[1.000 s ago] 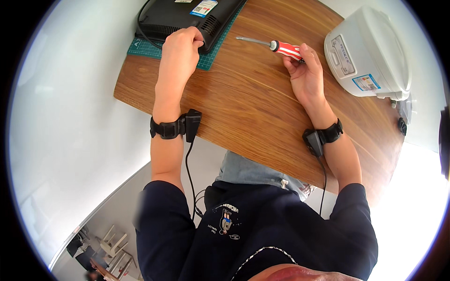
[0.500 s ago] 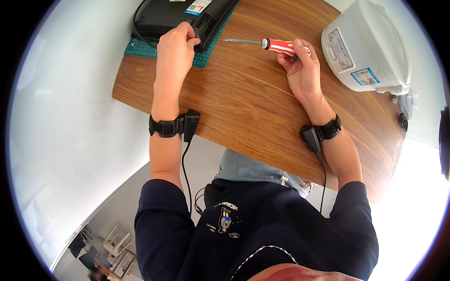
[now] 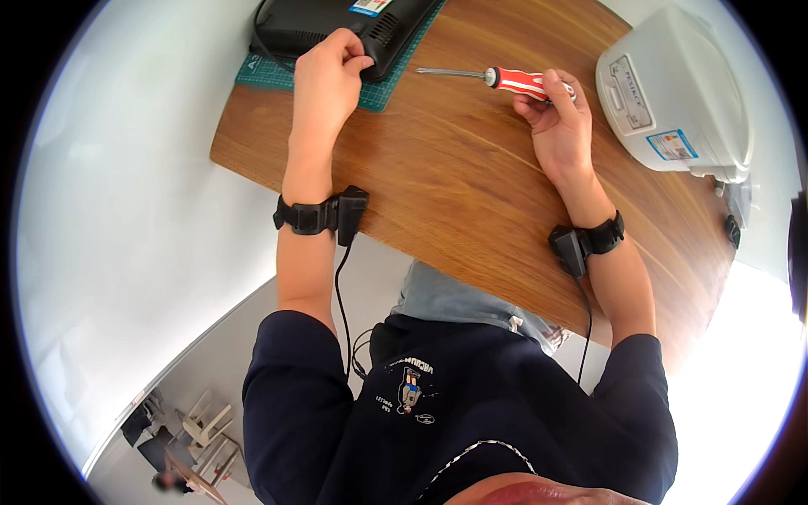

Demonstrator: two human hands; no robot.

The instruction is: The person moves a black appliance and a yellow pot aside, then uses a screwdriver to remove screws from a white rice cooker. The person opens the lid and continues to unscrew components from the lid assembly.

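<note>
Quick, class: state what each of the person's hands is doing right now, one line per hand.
Left hand: fingers curled, pressing on the edge of the black device; not clearly gripping it.
Right hand: closed around the red-handled screwdriver.

The wooden table shows a smooth, satin brown grain. The screwdriver has a bright metal shaft and a glossy red and white plastic handle. The black device looks like matt plastic, lying on a dull green cutting mat. The white rice cooker is glossy plastic.
</note>
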